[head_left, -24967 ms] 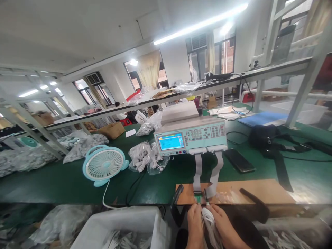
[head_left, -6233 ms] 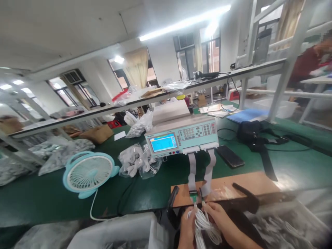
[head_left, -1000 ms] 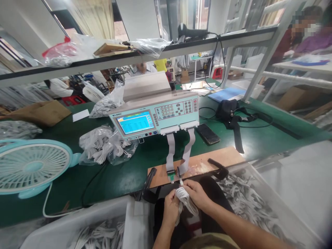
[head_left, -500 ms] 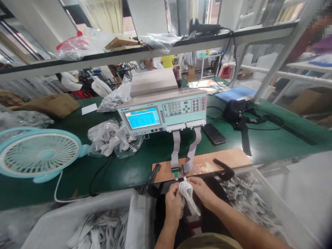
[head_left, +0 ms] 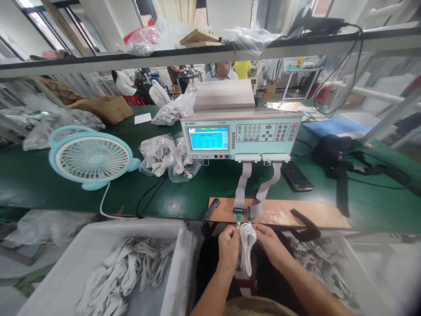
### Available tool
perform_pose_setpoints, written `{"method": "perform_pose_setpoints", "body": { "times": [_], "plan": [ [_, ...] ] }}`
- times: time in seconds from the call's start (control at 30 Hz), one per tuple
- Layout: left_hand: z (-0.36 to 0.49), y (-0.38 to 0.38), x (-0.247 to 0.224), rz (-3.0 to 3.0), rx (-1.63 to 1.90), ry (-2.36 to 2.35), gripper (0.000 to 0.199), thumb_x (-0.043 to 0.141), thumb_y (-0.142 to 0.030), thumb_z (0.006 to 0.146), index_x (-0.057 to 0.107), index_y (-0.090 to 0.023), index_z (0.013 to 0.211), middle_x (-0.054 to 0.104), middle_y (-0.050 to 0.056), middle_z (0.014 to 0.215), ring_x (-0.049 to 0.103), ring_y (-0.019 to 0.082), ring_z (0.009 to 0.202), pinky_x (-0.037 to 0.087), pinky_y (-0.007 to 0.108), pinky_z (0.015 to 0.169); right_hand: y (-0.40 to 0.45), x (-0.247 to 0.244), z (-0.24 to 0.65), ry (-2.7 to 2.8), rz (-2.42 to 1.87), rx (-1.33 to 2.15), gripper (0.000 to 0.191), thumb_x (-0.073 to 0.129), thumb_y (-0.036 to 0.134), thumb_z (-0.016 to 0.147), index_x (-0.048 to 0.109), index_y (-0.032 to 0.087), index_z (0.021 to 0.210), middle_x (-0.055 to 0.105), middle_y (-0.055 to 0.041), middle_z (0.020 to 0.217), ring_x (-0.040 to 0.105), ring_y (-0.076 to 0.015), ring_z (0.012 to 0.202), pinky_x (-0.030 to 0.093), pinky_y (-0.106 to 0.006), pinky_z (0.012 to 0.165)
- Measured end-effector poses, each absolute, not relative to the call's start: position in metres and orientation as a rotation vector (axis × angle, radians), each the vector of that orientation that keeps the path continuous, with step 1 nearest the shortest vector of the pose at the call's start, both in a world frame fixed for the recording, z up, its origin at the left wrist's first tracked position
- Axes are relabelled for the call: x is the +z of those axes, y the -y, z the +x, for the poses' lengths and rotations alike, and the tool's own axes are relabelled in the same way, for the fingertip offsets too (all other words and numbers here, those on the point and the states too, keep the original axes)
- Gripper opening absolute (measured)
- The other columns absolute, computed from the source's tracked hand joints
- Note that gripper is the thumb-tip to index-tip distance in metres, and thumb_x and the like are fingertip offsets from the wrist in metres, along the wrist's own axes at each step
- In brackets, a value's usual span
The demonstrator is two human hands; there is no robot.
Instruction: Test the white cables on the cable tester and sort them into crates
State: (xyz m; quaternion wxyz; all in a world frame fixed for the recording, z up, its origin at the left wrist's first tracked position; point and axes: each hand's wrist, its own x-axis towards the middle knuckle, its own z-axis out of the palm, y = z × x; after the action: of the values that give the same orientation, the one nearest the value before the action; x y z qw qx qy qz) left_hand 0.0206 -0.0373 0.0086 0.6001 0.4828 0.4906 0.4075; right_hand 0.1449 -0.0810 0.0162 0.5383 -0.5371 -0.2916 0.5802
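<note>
A coiled white cable (head_left: 247,245) hangs between my two hands, just below the front edge of the bench. My left hand (head_left: 228,248) is closed, its thumb and fingers pinching one end of the cable at a small green circuit board (head_left: 239,216). On the other side, my right hand (head_left: 271,246) pinches the cable's other end beside a second dark connector (head_left: 248,214). Fingers hide the plugs, so how far they sit in the sockets is unclear. Grey ribbon cables (head_left: 243,186) run from these connectors up to a bench cable tester (head_left: 266,145) with a lit blue screen.
A wooden board (head_left: 279,213) lies along the bench edge. Bins of coiled white cables stand left (head_left: 131,228) and right (head_left: 351,250). A turquoise fan (head_left: 95,160), bagged cables (head_left: 158,153), a phone (head_left: 297,177) and a black bag (head_left: 332,153) rest on the green bench. A person sits beyond.
The view has turned left, so everything sits further right. My hands stay at the connectors, with the cable coil now hanging straighter. The tester's screen shows a different display.
</note>
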Motion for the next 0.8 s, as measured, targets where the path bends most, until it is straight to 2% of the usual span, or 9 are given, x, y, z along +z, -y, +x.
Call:
{"method": "perform_pose_setpoints", "body": {
  "times": [0.43, 0.8],
  "plan": [
    [0.023, 0.035, -0.004, 0.982, 0.943, -1.105, 0.022, 0.058, -0.026, 0.067, 0.051, -0.015, 0.049, 0.043, -0.005, 0.049, 0.038, 0.009, 0.05, 0.032, 0.019, 0.049, 0.081, 0.016, 0.144, 0.667, -1.246, 1.402, 0.031, 0.068, 0.045, 0.071, 0.069, 0.015, 0.079, 0.055, 0.0024, 0.055, 0.046, -0.0106, 0.053, 0.038, -0.025, 0.061],
    [0.025, 0.039, -0.005, 0.955, 0.987, -1.078, 0.034, 0.061, -0.043, 0.072, 0.056, -0.013, 0.056, 0.047, -0.003, 0.052, 0.041, 0.01, 0.052, 0.035, 0.021, 0.052, 0.081, 0.01, 0.143, 0.687, -1.284, 1.348, 0.038, 0.067, 0.051, 0.069, 0.068, 0.014, 0.079, 0.056, 0.0004, 0.058, 0.05, -0.0133, 0.057, 0.042, -0.025, 0.061]
  ]
}}
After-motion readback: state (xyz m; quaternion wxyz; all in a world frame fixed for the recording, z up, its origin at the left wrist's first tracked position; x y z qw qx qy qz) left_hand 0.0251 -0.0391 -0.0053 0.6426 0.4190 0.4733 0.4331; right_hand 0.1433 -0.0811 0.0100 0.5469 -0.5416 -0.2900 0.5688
